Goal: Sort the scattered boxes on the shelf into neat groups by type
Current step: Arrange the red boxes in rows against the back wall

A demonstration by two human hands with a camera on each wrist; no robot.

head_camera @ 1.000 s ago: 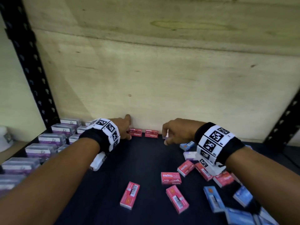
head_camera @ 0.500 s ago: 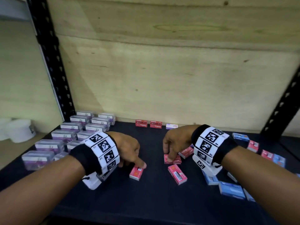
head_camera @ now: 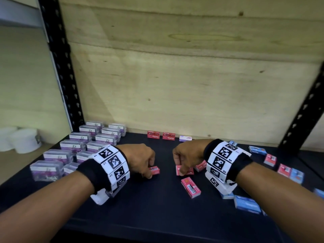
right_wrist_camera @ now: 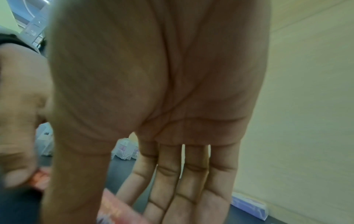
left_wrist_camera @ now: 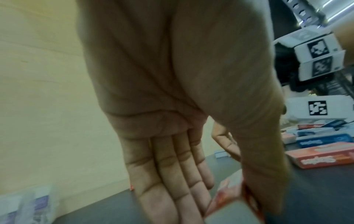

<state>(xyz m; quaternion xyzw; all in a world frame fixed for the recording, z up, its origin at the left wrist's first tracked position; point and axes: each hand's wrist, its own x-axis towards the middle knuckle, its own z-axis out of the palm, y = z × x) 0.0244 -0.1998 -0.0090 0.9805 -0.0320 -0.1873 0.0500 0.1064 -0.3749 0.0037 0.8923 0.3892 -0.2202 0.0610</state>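
Observation:
My left hand (head_camera: 149, 170) pinches a red staples box (head_camera: 154, 170) between thumb and fingers at mid-shelf; the left wrist view shows that red box (left_wrist_camera: 229, 200) at the fingertips. My right hand (head_camera: 180, 170) grips a second red staples box (head_camera: 185, 172), seen blurred under the thumb as a red box (right_wrist_camera: 114, 212). Another loose red box (head_camera: 190, 187) lies just in front of the right hand. Two red boxes (head_camera: 153, 135) stand side by side at the back wall, with a small purple-white box (head_camera: 185, 138) to their right.
Rows of clear boxes with purple labels (head_camera: 84, 142) fill the shelf's left side. Blue boxes (head_camera: 247, 204) and red boxes (head_camera: 270, 159) lie scattered on the right. Black uprights (head_camera: 59, 67) frame the shelf. White tubs (head_camera: 26, 141) stand beyond the left post.
Both hands drew back from the rear wall to the middle of the shelf. Each then closed on a loose red box lying there.

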